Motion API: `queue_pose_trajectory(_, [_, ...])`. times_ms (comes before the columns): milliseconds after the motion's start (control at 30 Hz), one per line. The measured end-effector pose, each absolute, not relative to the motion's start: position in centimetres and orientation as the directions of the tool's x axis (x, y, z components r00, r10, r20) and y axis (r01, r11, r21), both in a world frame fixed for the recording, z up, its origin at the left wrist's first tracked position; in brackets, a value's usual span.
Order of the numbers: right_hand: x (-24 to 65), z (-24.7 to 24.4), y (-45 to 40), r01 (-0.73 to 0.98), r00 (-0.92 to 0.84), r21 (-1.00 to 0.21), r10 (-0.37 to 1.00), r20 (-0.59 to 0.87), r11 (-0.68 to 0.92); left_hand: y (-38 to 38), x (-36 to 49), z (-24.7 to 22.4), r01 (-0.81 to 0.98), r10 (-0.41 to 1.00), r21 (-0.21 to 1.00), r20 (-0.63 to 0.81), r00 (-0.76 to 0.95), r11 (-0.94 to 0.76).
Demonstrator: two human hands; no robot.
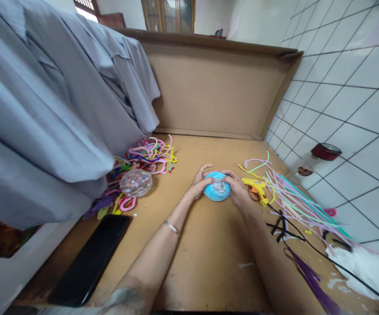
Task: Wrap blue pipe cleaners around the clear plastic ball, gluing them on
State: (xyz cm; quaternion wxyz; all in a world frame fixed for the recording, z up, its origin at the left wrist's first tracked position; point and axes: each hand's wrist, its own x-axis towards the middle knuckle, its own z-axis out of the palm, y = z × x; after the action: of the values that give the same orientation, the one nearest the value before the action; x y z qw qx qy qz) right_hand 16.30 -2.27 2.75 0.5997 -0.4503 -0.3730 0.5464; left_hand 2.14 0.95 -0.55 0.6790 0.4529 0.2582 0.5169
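Note:
Between my two hands is a round light-blue coil, wound in rings like pipe cleaners, with a clear, glassy-looking centre. My left hand grips its left edge, thumb on top and fingers curled round the side. On the opposite edge, my right hand holds it the same way, thumb resting near the clear middle. The undersides of the fingers are hidden. Just right of my right hand lies a yellow hot glue gun, its black cord running toward the lower right corner.
Pipe cleaners lie along the right by a lidded jar, black strips and a purple tassel. At left are a tangled coloured pile, a clear faceted ball and a black phone. Cardboard stands behind; grey cloth hangs left.

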Motion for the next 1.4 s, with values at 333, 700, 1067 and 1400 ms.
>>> queue_pose_trajectory(333, [15.8, 2.1, -2.0, -0.260, 0.192, -0.965, 0.981, -0.011, 0.040, 0.9, 2.2, -0.4, -0.472, 0.941, 0.878, 0.088, 0.326, 0.081])
queue_pose_trajectory(700, [16.3, 2.7, -2.2, -0.330, 0.098, -0.943, 0.992, -0.073, -0.037, 1.1, 2.0, -0.5, -0.472, 0.947, 0.878, 0.082, 0.310, 0.078])
queue_pose_trajectory(1067, [17.0, 2.4, -2.3, -0.397, -0.005, -0.917, 0.999, -0.053, -0.050, 1.0, 1.9, -0.2, -0.499, 0.951, 0.861, 0.066, 0.301, 0.099])
queue_pose_trajectory(1400, [17.2, 2.1, -1.9, -0.425, -0.005, -0.903, 0.997, -0.073, -0.068, 1.2, 1.7, -0.5, -0.490, 0.947, 0.865, 0.061, 0.314, 0.107])
